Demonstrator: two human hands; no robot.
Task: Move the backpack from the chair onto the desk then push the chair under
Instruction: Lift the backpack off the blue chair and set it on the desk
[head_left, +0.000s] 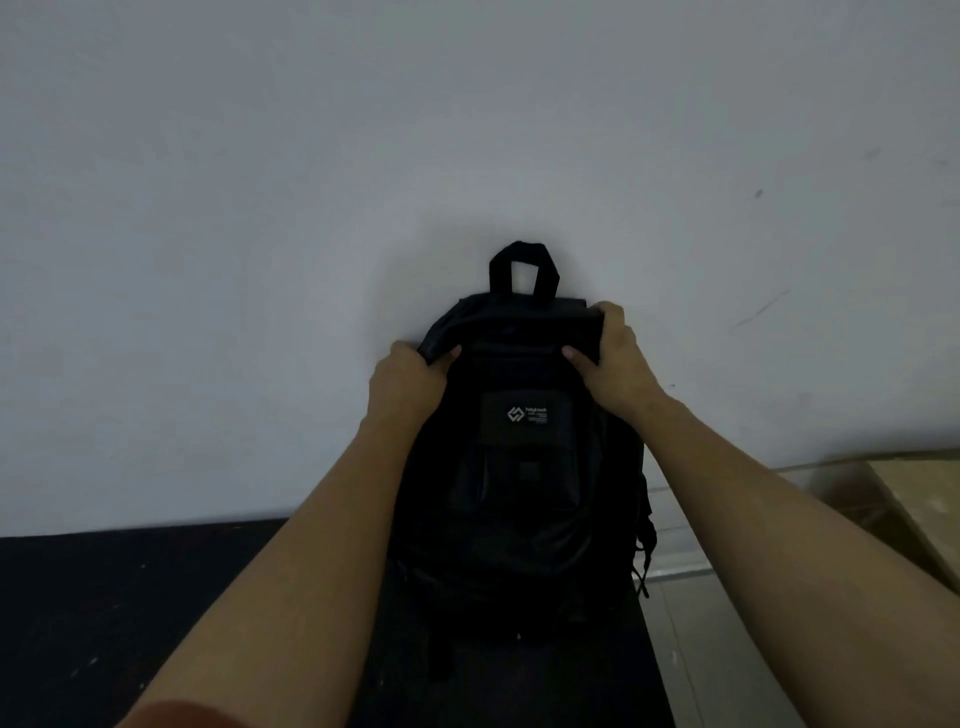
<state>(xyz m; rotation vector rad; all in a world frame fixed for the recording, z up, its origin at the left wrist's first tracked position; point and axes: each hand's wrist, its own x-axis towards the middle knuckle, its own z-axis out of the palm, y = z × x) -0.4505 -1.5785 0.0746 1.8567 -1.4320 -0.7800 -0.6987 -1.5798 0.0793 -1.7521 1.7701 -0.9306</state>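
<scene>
A black backpack (519, 467) stands upright on the dark desk (130, 597), leaning against the pale wall. Its carry loop sticks up at the top, and a small white logo patch shows on its front. My left hand (408, 382) grips the upper left corner of the bag. My right hand (610, 358) grips the upper right corner, fingers curled over the top edge. The chair is not in view.
The desk's right edge runs down beside the bag, with light floor tiles (727, 649) beyond it. A pale brown box-like object (893, 499) sits low at the right by the wall (311, 182).
</scene>
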